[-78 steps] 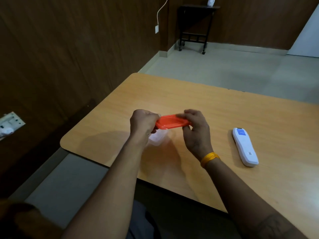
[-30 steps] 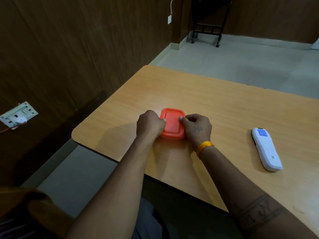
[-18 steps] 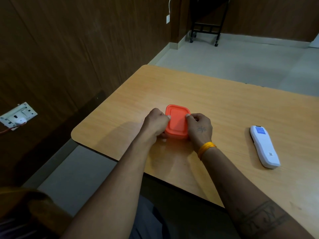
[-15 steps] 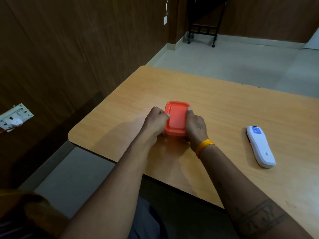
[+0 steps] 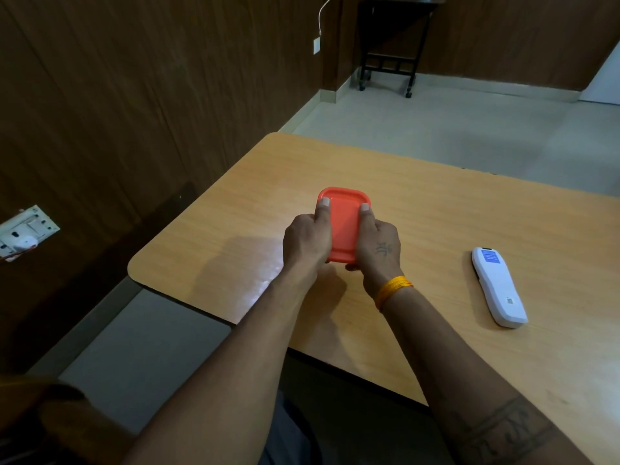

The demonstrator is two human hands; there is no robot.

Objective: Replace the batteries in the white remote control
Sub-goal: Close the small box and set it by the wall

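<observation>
A: Hands?
B: Left hand [image 5: 307, 239] and right hand [image 5: 379, 246] both grip the orange-lidded box [image 5: 344, 226] from its sides, thumbs flat on the lid.
A: Remote?
B: White remote [image 5: 499, 286] lies on the table [image 5: 436, 203], well right; blue label unreadable.

You have one orange-lidded box [image 5: 342, 226] on the desk [image 5: 436, 203], with your two hands, left [image 5: 307, 241] and right [image 5: 379, 248], on either side of it. One white remote [image 5: 498, 286] lies well right of the box. One yellow wristband [image 5: 392, 290] sits just behind it.
</observation>
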